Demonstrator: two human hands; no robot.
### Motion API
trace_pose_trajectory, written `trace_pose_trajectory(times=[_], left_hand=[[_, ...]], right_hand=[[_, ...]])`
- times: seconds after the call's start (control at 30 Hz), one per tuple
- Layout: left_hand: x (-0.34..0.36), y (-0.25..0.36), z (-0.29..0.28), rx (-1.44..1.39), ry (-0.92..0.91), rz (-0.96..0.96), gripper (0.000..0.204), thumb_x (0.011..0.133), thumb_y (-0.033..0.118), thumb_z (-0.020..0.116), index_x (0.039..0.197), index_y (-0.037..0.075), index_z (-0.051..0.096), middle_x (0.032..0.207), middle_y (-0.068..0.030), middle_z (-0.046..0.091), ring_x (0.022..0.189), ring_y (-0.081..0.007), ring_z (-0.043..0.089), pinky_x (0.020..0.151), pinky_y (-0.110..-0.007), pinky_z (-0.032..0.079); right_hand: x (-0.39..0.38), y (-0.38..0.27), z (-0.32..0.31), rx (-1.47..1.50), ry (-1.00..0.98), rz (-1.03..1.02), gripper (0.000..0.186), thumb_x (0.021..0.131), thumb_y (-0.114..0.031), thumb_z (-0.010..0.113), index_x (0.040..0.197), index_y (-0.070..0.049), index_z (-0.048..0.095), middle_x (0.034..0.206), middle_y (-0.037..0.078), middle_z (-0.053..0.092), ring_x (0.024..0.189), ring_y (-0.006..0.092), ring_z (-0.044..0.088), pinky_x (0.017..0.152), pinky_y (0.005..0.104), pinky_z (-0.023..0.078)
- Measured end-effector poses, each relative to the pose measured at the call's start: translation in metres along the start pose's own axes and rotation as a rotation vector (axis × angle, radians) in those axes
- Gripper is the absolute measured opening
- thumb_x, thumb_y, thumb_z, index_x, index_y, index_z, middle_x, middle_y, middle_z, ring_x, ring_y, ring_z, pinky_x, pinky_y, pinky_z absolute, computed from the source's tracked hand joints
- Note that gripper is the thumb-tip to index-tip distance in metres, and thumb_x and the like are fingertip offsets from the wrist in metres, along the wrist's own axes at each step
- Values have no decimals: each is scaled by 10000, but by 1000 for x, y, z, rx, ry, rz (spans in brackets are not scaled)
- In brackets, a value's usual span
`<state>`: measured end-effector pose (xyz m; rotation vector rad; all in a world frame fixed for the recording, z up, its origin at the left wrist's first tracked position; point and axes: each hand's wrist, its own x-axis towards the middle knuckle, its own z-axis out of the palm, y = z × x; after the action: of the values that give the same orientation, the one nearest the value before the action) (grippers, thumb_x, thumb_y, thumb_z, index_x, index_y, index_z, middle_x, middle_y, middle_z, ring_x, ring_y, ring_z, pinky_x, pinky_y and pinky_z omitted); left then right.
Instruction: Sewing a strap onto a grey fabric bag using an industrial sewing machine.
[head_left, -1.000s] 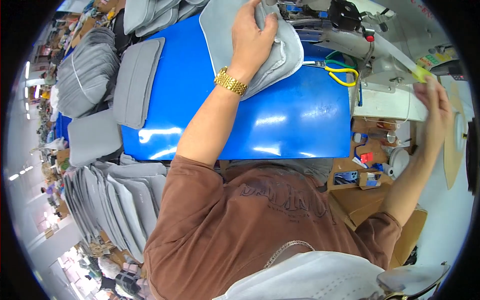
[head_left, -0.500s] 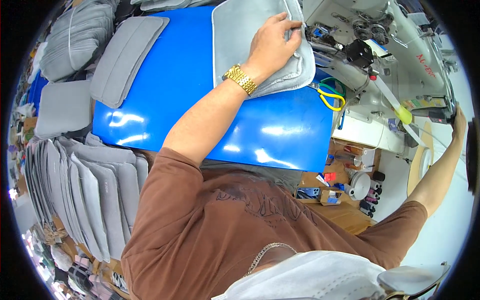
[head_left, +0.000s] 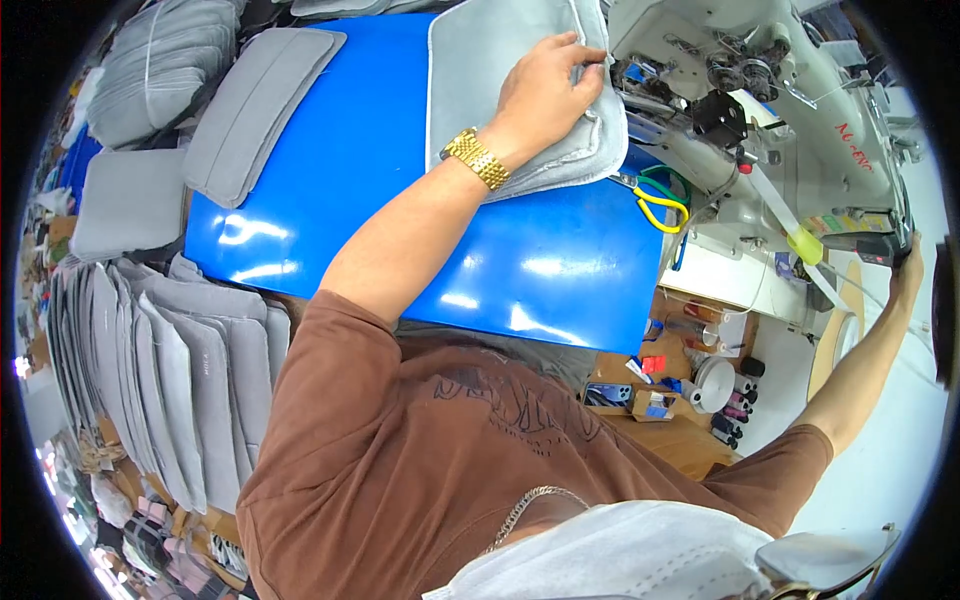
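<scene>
Far left: we see stacked grey pads [head_left: 150, 340] beside blue surface [head_left: 400, 200]. Our left hand [head_left: 545, 90] lies on grey cushion cover [head_left: 500, 60] atop surface, fingers [head_left: 585, 62] pinching its right edge by sewing machine [head_left: 760, 110]. Scissors [head_left: 655, 200] lie nearby. Our right hand [head_left: 908, 270] at machine's far end; we cannot tell its grip.

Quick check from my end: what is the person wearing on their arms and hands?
Both hands are bare, no gloves. The left hand has a gold link watch at the wrist. The arms are bare below the short sleeves of a brown T-shirt. Nothing shows on the right hand, small at the picture's edge.
</scene>
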<state>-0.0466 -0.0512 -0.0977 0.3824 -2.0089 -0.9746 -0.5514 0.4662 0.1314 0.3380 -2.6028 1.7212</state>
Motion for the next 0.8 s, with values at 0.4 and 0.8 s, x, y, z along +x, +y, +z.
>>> trace_pose_trajectory(times=[0.4,0.8], left_hand=[[-5,51,-35,574,-454,102,682,763,250,699,1361,20,464,1336,-328,488,1071,-448,606,894,-476,525],[-37,-38,-24,1050,-244,328,726,816,61,588,1474,297,394,1233,-191,549,864,-275,627,650,-388,483]], right_hand=[[-49,28,22,-62,96,-135,546,1041,-430,424,1198,58,613,1130,133,632,993,179,618,858,305,515],[-87,41,94,103,122,-238,587,1018,-461,454,1224,70,593,1106,121,667,963,210,647,841,322,522]])
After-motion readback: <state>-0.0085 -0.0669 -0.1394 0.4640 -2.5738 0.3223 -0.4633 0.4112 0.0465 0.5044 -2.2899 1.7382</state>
